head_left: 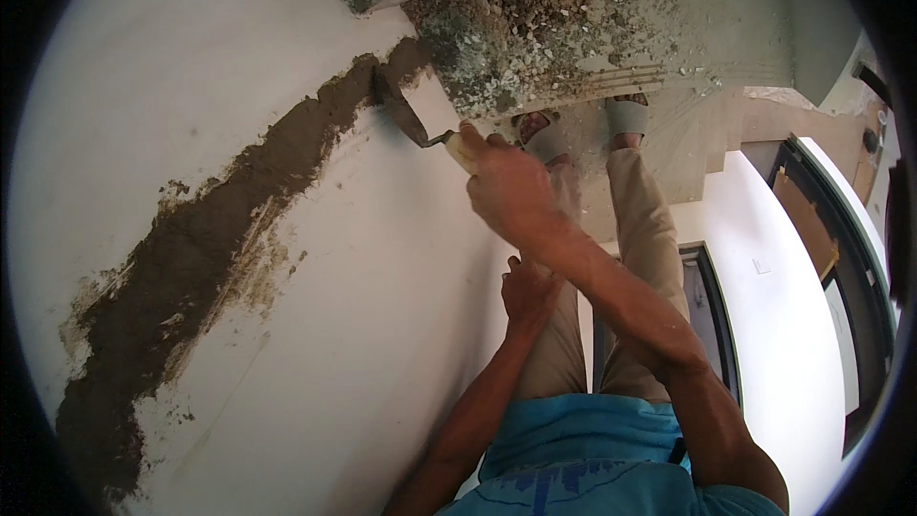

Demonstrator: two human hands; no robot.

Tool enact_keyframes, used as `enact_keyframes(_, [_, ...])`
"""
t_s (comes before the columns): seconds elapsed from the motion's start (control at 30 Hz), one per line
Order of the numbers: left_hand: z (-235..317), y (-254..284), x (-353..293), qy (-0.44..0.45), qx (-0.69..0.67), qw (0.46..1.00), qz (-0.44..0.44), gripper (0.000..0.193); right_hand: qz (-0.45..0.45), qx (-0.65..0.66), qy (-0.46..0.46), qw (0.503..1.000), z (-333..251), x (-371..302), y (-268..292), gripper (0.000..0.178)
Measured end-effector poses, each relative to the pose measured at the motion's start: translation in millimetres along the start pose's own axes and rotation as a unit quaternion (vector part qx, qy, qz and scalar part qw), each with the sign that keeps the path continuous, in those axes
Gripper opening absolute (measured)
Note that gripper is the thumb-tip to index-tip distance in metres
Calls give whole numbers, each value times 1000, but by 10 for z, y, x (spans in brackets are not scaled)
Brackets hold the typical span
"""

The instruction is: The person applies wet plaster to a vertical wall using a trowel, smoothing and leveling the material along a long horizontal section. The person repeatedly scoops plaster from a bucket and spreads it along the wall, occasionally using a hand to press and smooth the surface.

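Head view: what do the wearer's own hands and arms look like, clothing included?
The left hand and right hand are bare, with no gloves or watch visible. Both forearms are uncovered. A short teal sleeve shows on the right arm; none shows on the left.

A tilted, pale-handled trowel (405,118) touches the brown mortar band (244,193) (ragged-edged) slanting across the white wall (382,258).

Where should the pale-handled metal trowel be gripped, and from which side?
Probably by its pale handle, from the lower right, as the right hand does: the handle points that way, while the dark, broad metal blade extends oppositely, toward the brown mortar-like band.
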State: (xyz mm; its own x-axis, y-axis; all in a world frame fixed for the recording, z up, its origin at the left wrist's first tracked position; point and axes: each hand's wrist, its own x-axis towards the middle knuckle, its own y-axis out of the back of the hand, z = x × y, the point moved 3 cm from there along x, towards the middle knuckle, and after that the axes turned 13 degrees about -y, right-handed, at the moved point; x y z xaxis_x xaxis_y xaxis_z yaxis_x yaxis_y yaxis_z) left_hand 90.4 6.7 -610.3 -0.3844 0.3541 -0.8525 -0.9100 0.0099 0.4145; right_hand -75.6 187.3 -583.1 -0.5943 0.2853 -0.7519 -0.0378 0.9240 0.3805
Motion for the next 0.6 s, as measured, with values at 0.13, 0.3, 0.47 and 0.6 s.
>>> enact_keyframes(0.13, [176, 183, 26, 46, -4, 999, 2, 84, 7, 33, -4, 999, 57, -27, 189, 64])
enact_keyframes(0.3, [293, 309, 12, 77, 15, 997, -6, 79, 37, 40, 17, 998, 31, 174, 27, 64])
enact_keyframes(0.47, [-117, -105, -79, -102, 2, 993, 55, 67, 30, 11, 45, 998, -269, -244, 5, 67])
enact_keyframes(0.6, [-17, 1, -23, -58, 0, 998, 20, 65, 28, -8, 71, 997, -206, -512, 219, 73])
